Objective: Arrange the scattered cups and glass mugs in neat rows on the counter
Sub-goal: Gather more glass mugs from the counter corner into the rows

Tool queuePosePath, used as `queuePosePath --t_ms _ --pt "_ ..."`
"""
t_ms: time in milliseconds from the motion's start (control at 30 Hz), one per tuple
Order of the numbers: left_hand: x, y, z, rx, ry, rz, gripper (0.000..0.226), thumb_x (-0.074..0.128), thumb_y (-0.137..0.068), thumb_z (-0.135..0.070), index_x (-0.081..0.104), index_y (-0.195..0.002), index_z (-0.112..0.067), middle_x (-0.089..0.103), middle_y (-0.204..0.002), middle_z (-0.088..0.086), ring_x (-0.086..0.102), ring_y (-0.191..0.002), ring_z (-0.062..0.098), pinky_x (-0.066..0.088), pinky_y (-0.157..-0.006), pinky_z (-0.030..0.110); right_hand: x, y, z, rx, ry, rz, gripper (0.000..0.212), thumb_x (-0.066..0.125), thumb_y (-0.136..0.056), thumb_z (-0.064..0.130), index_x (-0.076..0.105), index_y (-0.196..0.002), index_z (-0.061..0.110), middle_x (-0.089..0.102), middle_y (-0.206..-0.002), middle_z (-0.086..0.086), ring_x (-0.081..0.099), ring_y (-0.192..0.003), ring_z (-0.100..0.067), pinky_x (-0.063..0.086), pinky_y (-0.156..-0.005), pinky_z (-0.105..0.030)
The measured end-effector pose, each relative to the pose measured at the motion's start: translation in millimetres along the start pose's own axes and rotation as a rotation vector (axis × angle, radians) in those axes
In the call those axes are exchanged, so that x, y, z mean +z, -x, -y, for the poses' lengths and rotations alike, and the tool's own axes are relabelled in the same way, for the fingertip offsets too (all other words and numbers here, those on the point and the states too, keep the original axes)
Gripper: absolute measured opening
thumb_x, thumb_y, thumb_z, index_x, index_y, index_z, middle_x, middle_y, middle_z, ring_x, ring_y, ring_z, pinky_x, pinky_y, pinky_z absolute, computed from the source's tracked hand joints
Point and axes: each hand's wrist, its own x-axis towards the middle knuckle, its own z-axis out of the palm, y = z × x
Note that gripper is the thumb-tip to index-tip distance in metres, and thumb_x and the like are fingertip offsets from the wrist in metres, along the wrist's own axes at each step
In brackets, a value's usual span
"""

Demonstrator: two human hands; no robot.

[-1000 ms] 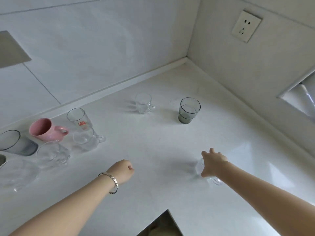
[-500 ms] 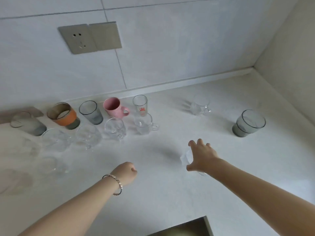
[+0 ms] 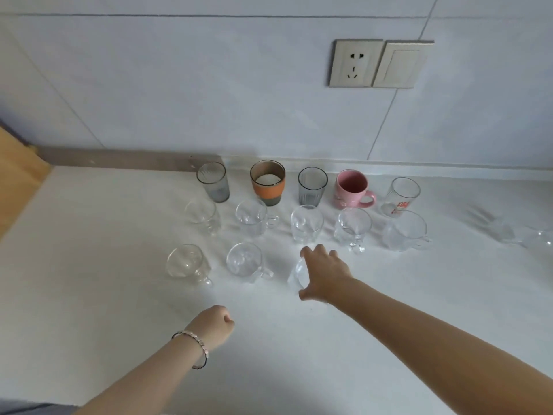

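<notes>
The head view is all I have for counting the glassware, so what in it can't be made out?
- Clear glass under the right hand: the hand covers most of it, so handle and grip are unclear.
- Glassware at the right edge: blurred and partly cut off.
- Left hand: fisted, contents hidden.
- Red print on the tall glass: too small.

Clear glass (image 3: 296,275): mostly hidden behind right hand (image 3: 324,275), handle n/a. Far-right glassware (image 3: 538,242): blurred, cut by frame edge, type unclear.
</notes>
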Motion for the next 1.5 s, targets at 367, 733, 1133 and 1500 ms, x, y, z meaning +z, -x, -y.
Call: queuePosePath --t_ms 367,733,1133,1500 --pt "-4 -12 32 0.033 0.037 0.042 0.012 0.042 -0.083 -0.013 0.043 -0.072 -0.018 0.048 -0.079 0.003 0.040 -0.072 0.018 0.033 -0.068 0.026 16 -27 29 0.059 0.082 -0.017 0.085 0.072 -0.073 0.043 0.027 -0.141 0.019 0.037 -0.137 -0.006 0.040 -0.124 -0.028 0.044 -0.095 -0.036" --pt "23 -10 -87 0.260 -0.169 0.167 0.028 0.038 -0.087 -0.018 0.039 -0.061 -0.027 0.055 -0.088 -0.003 0.052 -0.081 0.018 0.043 -0.075 0.027 8 27 -103 0.444 -0.020 0.159 0.054 0.058 -0.085 0.027 0.041 -0.136 0.016 0.050 -0.132 -0.004 0.050 -0.123 -0.022 0.044 -0.093 -0.031" --pt "92 -3 -370 0.560 -0.391 0.176 0.016 0.040 -0.089 -0.018 0.056 -0.089 -0.015 0.063 -0.109 0.009 0.059 -0.097 0.027 0.046 -0.085 0.031 -24 115 -332 0.725 -0.344 -0.007 0.041 0.050 -0.091 0.029 0.050 -0.131 0.019 0.055 -0.131 -0.003 0.055 -0.118 -0.023 0.042 -0.085 -0.026" --pt "119 -40 -594 0.589 -0.316 -0.055 0.061 0.058 -0.085 -0.032 0.032 -0.137 -0.014 0.042 -0.135 0.014 0.049 -0.121 0.036 0.043 -0.098 0.041 -60 79 -467 0.662 -0.365 -0.043 0.038 0.048 -0.092 0.027 0.051 -0.128 0.019 0.056 -0.129 -0.001 0.056 -0.117 -0.023 0.044 -0.084 -0.027"
